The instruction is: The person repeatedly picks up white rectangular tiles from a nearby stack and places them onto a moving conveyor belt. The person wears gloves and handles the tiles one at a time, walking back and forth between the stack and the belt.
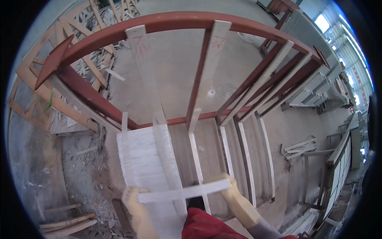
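Note:
I hold a narrow white stone strip [185, 191] crosswise in front of me, one end in each hand. My left hand [135, 203], in a pale yellow glove, grips its left end. My right hand [234, 195], gloved the same, grips the right end. Just beyond the strip stands a stack of thin white stone slabs [145, 157] set on edge in a red steel rack [175, 22]. More white strips [211, 67] lean upright between the rack's bars.
Wooden frames [47, 99] and broken stone pieces [85, 159] lie at the left. Loose timber [65, 223] lies at the lower left. More stone strips [298, 147] and metal racks [338, 159] stand at the right on a concrete floor [175, 67].

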Motion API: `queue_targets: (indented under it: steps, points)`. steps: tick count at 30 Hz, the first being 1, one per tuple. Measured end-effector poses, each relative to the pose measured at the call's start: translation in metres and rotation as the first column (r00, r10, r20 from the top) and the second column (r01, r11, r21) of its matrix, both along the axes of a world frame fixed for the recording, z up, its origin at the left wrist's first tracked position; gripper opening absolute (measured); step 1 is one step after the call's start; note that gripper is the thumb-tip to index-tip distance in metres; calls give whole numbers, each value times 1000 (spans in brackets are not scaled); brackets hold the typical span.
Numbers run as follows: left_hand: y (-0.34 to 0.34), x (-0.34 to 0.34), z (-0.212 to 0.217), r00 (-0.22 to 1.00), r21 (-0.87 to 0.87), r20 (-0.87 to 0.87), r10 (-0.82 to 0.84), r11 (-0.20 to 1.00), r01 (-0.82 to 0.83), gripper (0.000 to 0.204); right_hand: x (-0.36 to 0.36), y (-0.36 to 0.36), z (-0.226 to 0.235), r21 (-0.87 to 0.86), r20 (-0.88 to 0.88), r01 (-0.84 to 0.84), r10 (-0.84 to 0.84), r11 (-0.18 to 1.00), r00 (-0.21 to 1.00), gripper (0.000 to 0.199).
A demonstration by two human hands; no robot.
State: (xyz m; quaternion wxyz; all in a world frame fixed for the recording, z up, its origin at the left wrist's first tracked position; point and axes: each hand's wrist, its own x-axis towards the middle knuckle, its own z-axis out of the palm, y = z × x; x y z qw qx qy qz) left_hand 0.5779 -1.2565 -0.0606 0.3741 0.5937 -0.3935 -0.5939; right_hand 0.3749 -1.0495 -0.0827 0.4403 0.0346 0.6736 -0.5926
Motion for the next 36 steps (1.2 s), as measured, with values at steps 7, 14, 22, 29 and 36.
queue_targets:
  steps: [7,14,22,29,36]
  points:
    - [121,-20,-4,949,301,-60,-310,901,313,14,46,170,47,201,-137,284,-260,937,956,17]
    - [224,-31,15,699,302,-205,-685,635,711,37,91,309,111,98,-12,420,-421,902,907,20]
    - [379,-28,136,524,-1,-80,-848,526,851,36,189,477,105,-229,-184,606,-645,762,742,32]
    - [510,12,193,437,-127,-108,-893,448,885,26,243,604,164,-245,-244,609,-656,754,714,24]
    - [616,6,194,165,-156,-211,-964,199,968,16,314,704,177,-200,-165,816,-839,543,518,36]
